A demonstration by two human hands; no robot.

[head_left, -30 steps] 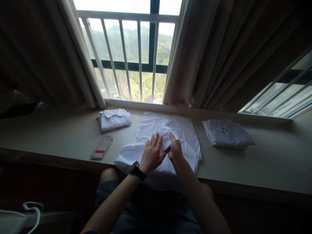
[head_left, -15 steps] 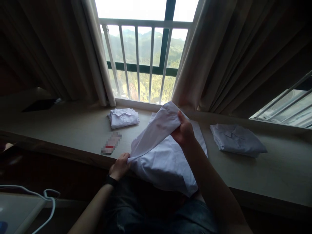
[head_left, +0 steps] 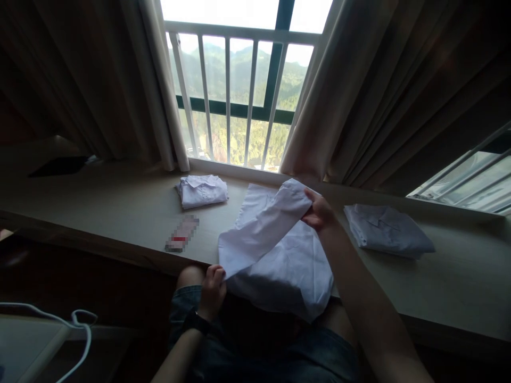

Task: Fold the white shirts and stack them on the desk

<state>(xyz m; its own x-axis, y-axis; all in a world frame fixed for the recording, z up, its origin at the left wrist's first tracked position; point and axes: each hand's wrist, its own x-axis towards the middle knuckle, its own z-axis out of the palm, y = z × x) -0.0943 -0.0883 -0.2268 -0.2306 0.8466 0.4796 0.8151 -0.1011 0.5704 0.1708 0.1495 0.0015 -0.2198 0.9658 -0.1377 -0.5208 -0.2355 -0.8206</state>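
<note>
Pinching the near left corner of the cloth (head_left: 275,234), the left hand (head_left: 213,290) sits just off the near edge of the desk (head_left: 128,199), a dark watch (head_left: 196,322) on its wrist. I see the right hand (head_left: 318,211) farther off and to the right, thumb on top and fingers curled under the cloth's far right end. The two hands are well apart, each closed on the cloth, and a broad white strip of it slants between them. The rest of the cloth lies beneath that strip, on the middle of the desk, with its near part hanging over the edge above the person's shorts (head_left: 319,351).

To the left of the cloth I have a folded shirt (head_left: 203,194), and to the right, well apart from it, another shirt (head_left: 387,231), also folded, collar up. Nearer than the left one lies a slim, pale item (head_left: 182,234) with a red band; it is pixelated, so I cannot tell what it is. Beyond the desk, white bars (head_left: 239,33) cross a window between curtains (head_left: 331,96).
</note>
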